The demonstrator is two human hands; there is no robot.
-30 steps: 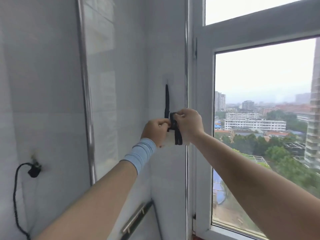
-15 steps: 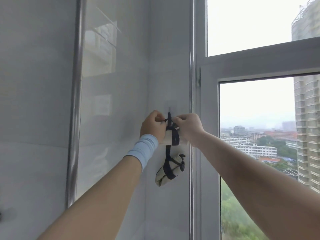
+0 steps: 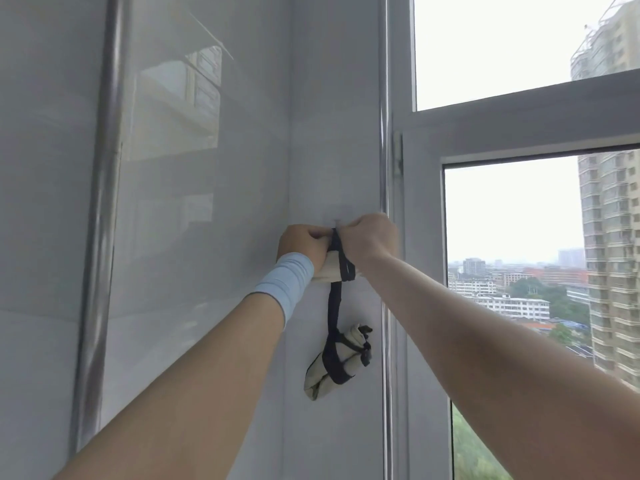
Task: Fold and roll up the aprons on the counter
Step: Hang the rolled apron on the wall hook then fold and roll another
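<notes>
Both hands are raised against the wall [image 3: 207, 237]: left hand [image 3: 303, 245], wristband [image 3: 287, 284] below it, and right hand [image 3: 369, 239] are closed on one rolled apron [image 3: 329, 270] and its black strap [image 3: 341, 259]. Another rolled apron [image 3: 334, 363] hangs below by a strap, beside the window frame [image 3: 420, 271].

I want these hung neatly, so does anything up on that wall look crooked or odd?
Only slightly: the lower rolled apron dangles tilted on its black strap against the tiled wall, one end drooping. Both hands, left hand and right hand, hold a second roll above it. Nothing looks damaged.
</notes>
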